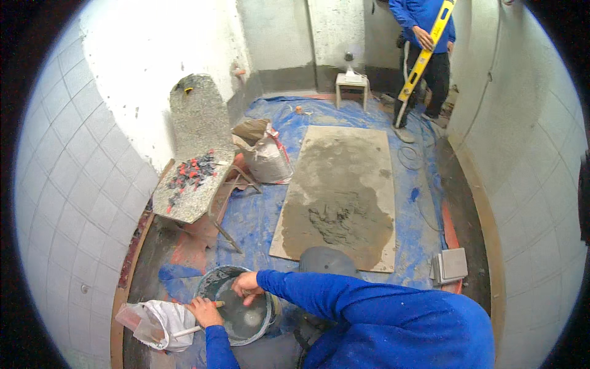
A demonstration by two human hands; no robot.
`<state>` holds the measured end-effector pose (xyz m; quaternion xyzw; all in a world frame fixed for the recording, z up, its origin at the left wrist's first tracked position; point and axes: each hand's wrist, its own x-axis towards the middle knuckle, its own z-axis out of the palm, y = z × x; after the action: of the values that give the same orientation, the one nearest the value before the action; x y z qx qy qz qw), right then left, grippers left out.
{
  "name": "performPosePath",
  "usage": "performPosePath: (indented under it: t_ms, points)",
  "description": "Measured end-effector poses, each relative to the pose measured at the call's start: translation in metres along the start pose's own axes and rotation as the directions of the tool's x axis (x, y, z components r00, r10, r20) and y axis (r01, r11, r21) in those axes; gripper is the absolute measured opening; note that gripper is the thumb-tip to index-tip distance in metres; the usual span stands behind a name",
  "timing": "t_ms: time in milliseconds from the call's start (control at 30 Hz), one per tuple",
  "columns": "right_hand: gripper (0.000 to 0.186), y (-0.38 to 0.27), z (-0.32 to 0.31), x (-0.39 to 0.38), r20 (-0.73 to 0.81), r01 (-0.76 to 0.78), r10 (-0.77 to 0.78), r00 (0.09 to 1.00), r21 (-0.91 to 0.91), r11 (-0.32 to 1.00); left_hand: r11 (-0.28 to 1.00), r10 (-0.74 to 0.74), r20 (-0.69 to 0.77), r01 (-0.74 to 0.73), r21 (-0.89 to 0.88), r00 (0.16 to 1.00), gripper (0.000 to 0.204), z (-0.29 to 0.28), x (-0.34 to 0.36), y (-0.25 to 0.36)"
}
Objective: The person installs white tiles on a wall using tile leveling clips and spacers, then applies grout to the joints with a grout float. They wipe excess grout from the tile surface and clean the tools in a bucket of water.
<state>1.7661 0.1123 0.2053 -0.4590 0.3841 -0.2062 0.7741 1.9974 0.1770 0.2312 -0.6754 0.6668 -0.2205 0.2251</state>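
Note:
A round bucket (270, 320) with cloudy grey water (243, 312) stands in front of me. My left hand (206, 312) is at its left rim, fingers curled round a thin tool with a yellowish end (219, 304); the rest of the tool is hard to make out. Just inside the far rim, my right hand (247, 286) reaches over the water, fingers bent downward and apart, with nothing visible in them. Left of the bucket sits a crumpled white bag (175, 320) with a clear plastic scoop-like piece (135, 323) at its mouth. A pale stick (186, 333) lies across the bag.
A large tile (381, 184) smeared with wet mortar lies on blue sheeting (412, 215). An open sack (270, 161) and a chair (200, 117) bearing red and black tile clips (190, 172) are left. At back right a person (430, 49) holds a yellow level (425, 55). Stacked small tiles (450, 265) lie right.

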Motion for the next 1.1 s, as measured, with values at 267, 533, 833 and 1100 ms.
performPosePath:
  t_ms: [267, 533, 833, 1100]
  points:
    - [0.075, 0.034, 0.007, -0.021, -0.234, 0.161, -0.730, 0.643, -0.890, 0.427, 0.977, -0.139, -0.014, 0.135, -0.166, 0.990, 0.028, 0.027, -0.011, 0.016]
    - [0.051, 0.045, 0.014, -0.029, -0.085, 0.096, -0.703, 0.706, -0.972, 0.214, 0.961, 0.015, -0.264, -0.088, -0.264, 0.964, 0.024, 0.066, -0.018, -0.005]
    - [0.060, 0.031, 0.010, -0.024, -0.007, -0.016, -0.579, 0.816, -1.000, -0.010, 0.781, 0.095, -0.427, -0.333, -0.528, 0.899, 0.022, 0.020, -0.015, 0.033]
    - [0.056, 0.043, 0.044, -0.010, 0.146, 0.131, -0.447, 0.882, -0.989, -0.065, 0.756, 0.031, 0.478, 0.293, -0.585, 0.878, 0.024, 0.071, -0.026, 0.099]
